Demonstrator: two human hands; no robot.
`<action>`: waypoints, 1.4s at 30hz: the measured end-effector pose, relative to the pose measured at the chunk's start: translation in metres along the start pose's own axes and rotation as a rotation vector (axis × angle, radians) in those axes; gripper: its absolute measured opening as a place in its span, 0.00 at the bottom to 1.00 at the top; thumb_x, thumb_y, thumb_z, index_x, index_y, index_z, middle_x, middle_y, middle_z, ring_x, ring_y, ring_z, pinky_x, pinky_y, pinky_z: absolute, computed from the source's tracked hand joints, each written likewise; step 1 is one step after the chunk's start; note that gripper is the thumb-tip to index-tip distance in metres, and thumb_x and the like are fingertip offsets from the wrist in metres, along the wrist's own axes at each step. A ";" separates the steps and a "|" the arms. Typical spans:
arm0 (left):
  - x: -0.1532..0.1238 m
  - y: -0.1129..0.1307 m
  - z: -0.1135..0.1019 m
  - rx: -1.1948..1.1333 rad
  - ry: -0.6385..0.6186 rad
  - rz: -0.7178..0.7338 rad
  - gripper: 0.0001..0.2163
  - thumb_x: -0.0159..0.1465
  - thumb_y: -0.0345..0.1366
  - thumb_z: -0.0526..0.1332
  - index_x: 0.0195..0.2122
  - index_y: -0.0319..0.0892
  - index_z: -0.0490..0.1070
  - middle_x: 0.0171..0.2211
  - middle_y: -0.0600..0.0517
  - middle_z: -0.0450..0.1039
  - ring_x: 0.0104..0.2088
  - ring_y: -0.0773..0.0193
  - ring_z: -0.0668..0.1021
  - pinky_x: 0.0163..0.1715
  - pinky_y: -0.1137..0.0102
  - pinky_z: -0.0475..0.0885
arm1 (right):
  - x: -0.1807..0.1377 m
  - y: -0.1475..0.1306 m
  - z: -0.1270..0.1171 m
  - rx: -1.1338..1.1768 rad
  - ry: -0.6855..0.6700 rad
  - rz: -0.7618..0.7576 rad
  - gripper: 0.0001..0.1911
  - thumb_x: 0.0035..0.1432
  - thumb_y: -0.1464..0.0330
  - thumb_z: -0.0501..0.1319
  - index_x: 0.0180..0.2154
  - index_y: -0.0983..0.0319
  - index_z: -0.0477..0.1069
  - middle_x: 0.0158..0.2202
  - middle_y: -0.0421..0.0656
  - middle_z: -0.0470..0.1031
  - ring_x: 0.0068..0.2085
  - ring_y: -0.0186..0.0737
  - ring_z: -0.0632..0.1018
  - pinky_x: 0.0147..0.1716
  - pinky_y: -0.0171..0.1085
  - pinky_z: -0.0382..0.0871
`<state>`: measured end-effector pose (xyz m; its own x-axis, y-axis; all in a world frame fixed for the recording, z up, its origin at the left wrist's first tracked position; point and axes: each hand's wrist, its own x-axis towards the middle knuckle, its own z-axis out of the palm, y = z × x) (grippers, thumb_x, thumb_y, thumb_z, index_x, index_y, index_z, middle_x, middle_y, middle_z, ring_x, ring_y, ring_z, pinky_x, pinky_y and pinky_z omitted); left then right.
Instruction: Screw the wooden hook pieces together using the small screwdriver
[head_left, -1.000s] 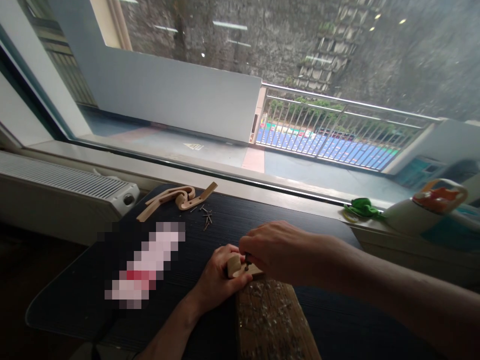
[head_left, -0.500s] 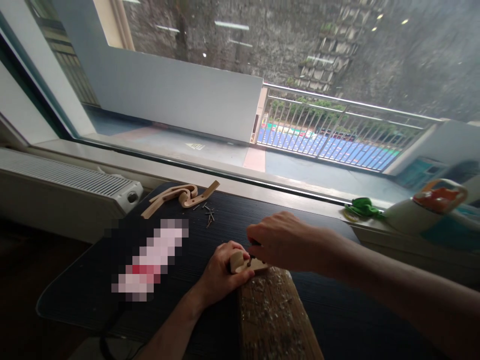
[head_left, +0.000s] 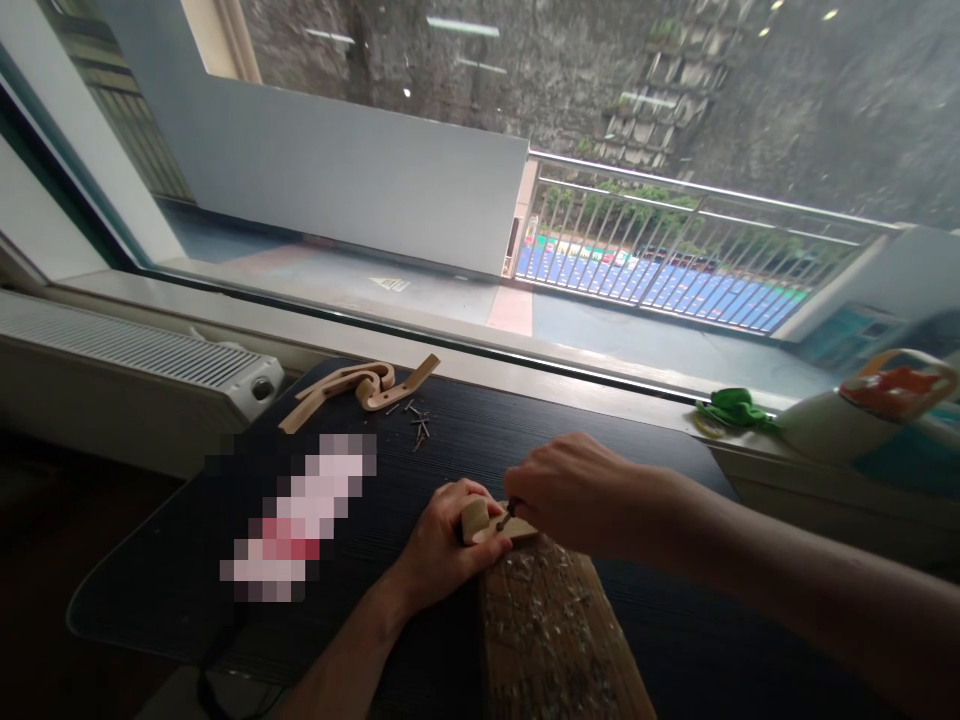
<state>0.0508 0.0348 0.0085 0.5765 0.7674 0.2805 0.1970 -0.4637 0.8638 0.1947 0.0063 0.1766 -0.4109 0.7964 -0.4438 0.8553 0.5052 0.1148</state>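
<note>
My left hand (head_left: 441, 548) is wrapped round a small pale wooden piece (head_left: 480, 521) and presses it onto the far end of a scarred wooden board (head_left: 559, 640) on the black table (head_left: 180, 560). My right hand (head_left: 570, 490) is closed in a pinch right beside it, holding a small dark tool tip (head_left: 504, 519) against the piece. What the tool is stays hidden under the fingers.
Curved wooden parts (head_left: 352, 385) and several small nails (head_left: 415, 420) lie at the table's far edge. A white radiator (head_left: 135, 350) runs along the left under the window sill. A green cloth (head_left: 733, 408) and a white, orange-topped object (head_left: 870, 410) rest on the sill at right.
My right hand dropped slightly and drew closer to the wooden piece; the left hand kept its hold. The view shifted a little.
</note>
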 end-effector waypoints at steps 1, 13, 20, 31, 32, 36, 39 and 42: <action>0.000 0.000 0.000 0.000 -0.002 0.000 0.10 0.51 0.36 0.67 0.34 0.44 0.73 0.37 0.50 0.73 0.40 0.59 0.74 0.43 0.65 0.67 | -0.001 0.001 0.000 0.006 0.005 0.022 0.07 0.57 0.71 0.58 0.30 0.64 0.73 0.26 0.45 0.76 0.27 0.37 0.75 0.22 0.34 0.55; -0.001 -0.001 0.001 0.007 -0.016 0.010 0.09 0.52 0.37 0.66 0.35 0.44 0.72 0.38 0.50 0.72 0.41 0.59 0.73 0.44 0.65 0.68 | -0.016 -0.010 -0.026 0.001 0.014 0.011 0.05 0.55 0.72 0.59 0.35 0.62 0.73 0.29 0.43 0.76 0.28 0.37 0.75 0.23 0.34 0.56; 0.001 -0.001 0.001 0.000 -0.028 0.008 0.07 0.53 0.36 0.65 0.32 0.43 0.72 0.36 0.51 0.72 0.39 0.60 0.74 0.42 0.66 0.68 | -0.007 -0.011 -0.017 -0.028 -0.071 -0.060 0.06 0.56 0.75 0.59 0.35 0.64 0.74 0.31 0.44 0.77 0.30 0.38 0.75 0.24 0.35 0.56; 0.000 0.000 0.000 0.000 -0.022 -0.004 0.09 0.52 0.36 0.66 0.34 0.43 0.72 0.38 0.50 0.71 0.41 0.59 0.73 0.44 0.66 0.67 | -0.004 -0.003 -0.015 -0.001 0.009 0.080 0.13 0.61 0.66 0.53 0.33 0.65 0.73 0.27 0.47 0.77 0.29 0.40 0.76 0.22 0.34 0.55; 0.000 -0.001 0.000 0.000 -0.024 -0.001 0.09 0.52 0.36 0.66 0.35 0.43 0.72 0.39 0.50 0.71 0.41 0.59 0.73 0.43 0.66 0.67 | -0.006 -0.004 -0.019 -0.008 0.002 0.073 0.11 0.60 0.67 0.55 0.34 0.65 0.73 0.28 0.46 0.77 0.29 0.40 0.76 0.22 0.34 0.55; 0.000 -0.001 0.001 0.001 -0.019 0.014 0.09 0.52 0.36 0.66 0.34 0.43 0.71 0.38 0.51 0.71 0.40 0.60 0.73 0.43 0.66 0.66 | -0.013 -0.006 -0.031 0.003 -0.001 0.012 0.07 0.54 0.73 0.58 0.36 0.64 0.72 0.29 0.44 0.76 0.29 0.37 0.76 0.22 0.33 0.55; 0.000 0.000 0.000 0.008 -0.018 0.016 0.07 0.52 0.36 0.66 0.31 0.42 0.70 0.36 0.51 0.71 0.39 0.60 0.73 0.42 0.66 0.66 | -0.014 -0.007 -0.026 0.023 -0.006 -0.027 0.05 0.54 0.75 0.59 0.34 0.64 0.72 0.30 0.44 0.76 0.30 0.37 0.75 0.23 0.33 0.55; 0.000 0.000 0.000 0.017 -0.014 0.011 0.07 0.53 0.37 0.65 0.26 0.42 0.68 0.31 0.53 0.71 0.35 0.61 0.73 0.40 0.66 0.67 | -0.011 -0.008 -0.012 0.080 0.113 -0.076 0.11 0.53 0.72 0.61 0.41 0.63 0.69 0.32 0.44 0.77 0.32 0.39 0.76 0.23 0.34 0.56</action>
<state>0.0512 0.0351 0.0081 0.5896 0.7562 0.2837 0.2043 -0.4795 0.8534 0.1887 -0.0020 0.1916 -0.5040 0.7916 -0.3454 0.8412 0.5407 0.0119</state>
